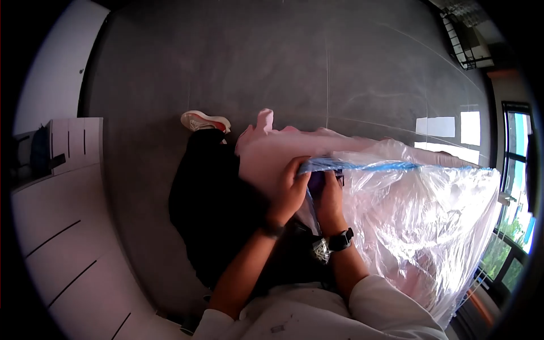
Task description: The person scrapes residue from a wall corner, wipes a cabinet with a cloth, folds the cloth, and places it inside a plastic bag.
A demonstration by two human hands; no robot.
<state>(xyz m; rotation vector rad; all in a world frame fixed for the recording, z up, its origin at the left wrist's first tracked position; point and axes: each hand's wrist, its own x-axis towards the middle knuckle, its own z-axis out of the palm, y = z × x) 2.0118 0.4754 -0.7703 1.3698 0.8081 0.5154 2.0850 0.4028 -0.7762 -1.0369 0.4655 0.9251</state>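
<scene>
A large sheet or bag of clear plastic [408,221] with a blue edge strip [374,166] lies to my right over a pink piece [263,150] that looks like cloth. My left hand [293,190] is closed on the blue-edged rim of the plastic at its near end. Beside it, my right hand [330,198] is at the plastic's opening, its fingers curled by a small dark purple thing [316,184]. Most of that thing is hidden by my hands and the plastic, so its kind cannot be made out.
My legs in black trousers [209,187] are beneath my arms, with a light shoe [205,122] on the grey floor [226,56]. White cabinets [62,209] stand at the left. A window [518,170] is at the far right.
</scene>
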